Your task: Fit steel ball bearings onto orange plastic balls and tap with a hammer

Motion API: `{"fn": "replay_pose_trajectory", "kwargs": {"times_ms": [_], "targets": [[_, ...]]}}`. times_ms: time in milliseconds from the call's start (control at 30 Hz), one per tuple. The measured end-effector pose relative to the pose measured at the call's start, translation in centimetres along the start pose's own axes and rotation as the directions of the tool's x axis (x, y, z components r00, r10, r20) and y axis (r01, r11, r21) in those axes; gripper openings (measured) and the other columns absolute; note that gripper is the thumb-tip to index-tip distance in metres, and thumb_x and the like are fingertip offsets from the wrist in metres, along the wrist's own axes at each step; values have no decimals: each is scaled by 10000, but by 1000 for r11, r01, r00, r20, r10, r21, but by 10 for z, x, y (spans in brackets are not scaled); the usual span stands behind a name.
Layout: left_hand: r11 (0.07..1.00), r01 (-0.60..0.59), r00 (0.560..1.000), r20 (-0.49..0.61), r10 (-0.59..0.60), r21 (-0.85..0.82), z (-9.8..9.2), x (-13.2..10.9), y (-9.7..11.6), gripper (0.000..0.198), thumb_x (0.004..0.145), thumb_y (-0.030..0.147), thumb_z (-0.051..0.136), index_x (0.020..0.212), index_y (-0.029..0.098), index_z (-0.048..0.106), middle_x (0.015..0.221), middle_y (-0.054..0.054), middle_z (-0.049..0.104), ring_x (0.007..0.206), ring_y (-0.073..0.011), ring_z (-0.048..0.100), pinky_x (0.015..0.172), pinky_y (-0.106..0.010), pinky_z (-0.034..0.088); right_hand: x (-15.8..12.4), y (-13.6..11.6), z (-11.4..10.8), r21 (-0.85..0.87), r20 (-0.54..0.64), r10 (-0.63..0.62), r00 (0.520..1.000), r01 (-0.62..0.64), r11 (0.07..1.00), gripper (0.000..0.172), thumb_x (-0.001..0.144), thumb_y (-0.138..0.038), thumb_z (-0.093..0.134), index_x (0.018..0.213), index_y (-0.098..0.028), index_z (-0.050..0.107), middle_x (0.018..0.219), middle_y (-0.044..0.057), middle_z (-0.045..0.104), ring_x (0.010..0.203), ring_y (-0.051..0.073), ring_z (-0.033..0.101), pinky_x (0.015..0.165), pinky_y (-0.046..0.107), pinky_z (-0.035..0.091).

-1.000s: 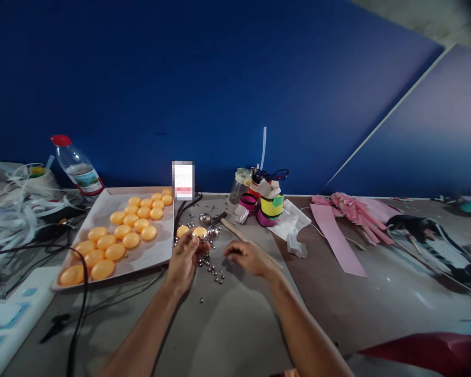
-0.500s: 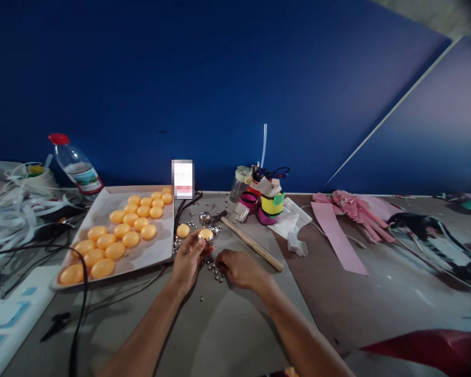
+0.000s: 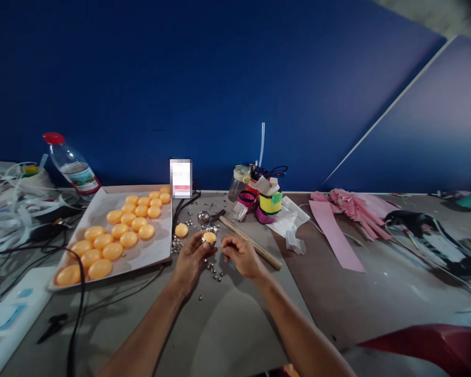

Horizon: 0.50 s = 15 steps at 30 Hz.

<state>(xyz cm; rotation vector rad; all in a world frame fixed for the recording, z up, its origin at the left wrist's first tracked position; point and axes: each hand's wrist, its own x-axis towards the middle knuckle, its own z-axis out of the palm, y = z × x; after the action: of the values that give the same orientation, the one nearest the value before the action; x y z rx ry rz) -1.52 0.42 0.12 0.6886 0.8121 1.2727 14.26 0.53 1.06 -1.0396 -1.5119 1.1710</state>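
Between the fingertips of my left hand (image 3: 191, 261) is an orange ball (image 3: 209, 238) with silver beads around its edge. Its orange top faces up. Just right of it, my right hand (image 3: 241, 255) is closed in a pinch, a small gap away from the ball. Whatever those fingertips hold is too small to make out. Loose silver beads (image 3: 212, 269) lie on the table below and between both hands. Behind the held ball sits a silver bead-covered ball (image 3: 203, 218), and a plain orange ball (image 3: 181, 230) rests to its left.
On the left, a white-lined tray (image 3: 163, 251) carries several orange balls. A hammer with a wooden handle (image 3: 267, 256) lies right of the beads. Behind stand a jar (image 3: 238, 183), a yellow-green container (image 3: 270, 204) and a bottle (image 3: 76, 170). Pink strips (image 3: 337, 235) lie right.
My right hand has lifted from the loose beads and moved slightly right, its fingers now up beside the ball. The ball in my left hand has shifted a little right and turned.
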Motion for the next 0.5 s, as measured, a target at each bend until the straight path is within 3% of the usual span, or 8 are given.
{"fn": "replay_pose_trajectory", "kwargs": {"times_ms": [100, 167, 500], "targets": [[999, -11, 1000, 30, 10, 39, 3, -1, -1, 410, 625, 294, 765, 992, 173, 627, 936, -43, 659, 778, -155, 619, 761, -325, 504, 0, 0, 5, -56, -74, -135, 988, 131, 990, 58, 758, -206, 563, 715, -191, 599, 820, 16, 562, 707, 126, 529, 662, 256, 439], [998, -25, 998, 53, 22, 56, 4, -1, -3, 407, 636, 292, 756, 1001, 169, 626, 958, -51, 655, 809, -159, 611, 771, -323, 500, 0, -1, 7, -48, -98, -161, 982, 157, 986, 53, 755, -205, 575, 719, -194, 612, 819, 17, 552, 778, 146, 530, 722, 275, 440], [993, -42, 998, 40, 38, 111, 4, -2, -4, 434, 627, 316, 749, 1011, 163, 615, 938, -50, 654, 827, -171, 602, 780, -332, 493, 1, 4, 11, 73, -86, -26, 996, 32, 997, 35, 738, -215, 583, 718, -191, 598, 763, -4, 545, 731, 139, 512, 713, 276, 426]]}}
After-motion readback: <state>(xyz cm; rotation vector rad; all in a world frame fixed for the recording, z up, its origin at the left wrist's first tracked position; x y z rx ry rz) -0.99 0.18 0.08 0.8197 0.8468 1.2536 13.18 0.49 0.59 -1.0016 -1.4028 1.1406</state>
